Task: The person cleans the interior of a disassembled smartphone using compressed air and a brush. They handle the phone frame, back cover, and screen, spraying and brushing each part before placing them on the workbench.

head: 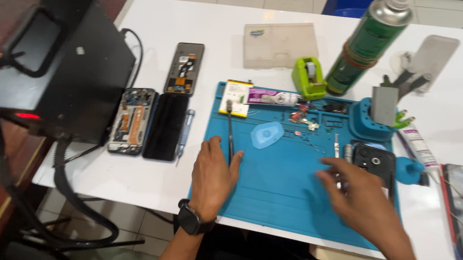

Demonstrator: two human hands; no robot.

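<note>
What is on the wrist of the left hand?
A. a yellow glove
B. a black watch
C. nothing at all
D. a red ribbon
B: a black watch with a dark square face sits on the wrist just behind the left hand, which rests flat on the blue mat.

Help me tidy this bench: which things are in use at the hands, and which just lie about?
In use: left hand at the slim tool; right hand by the black phone; blue mat.
Lying about: spray can, green tape dispenser, opened phones, black box.
</note>
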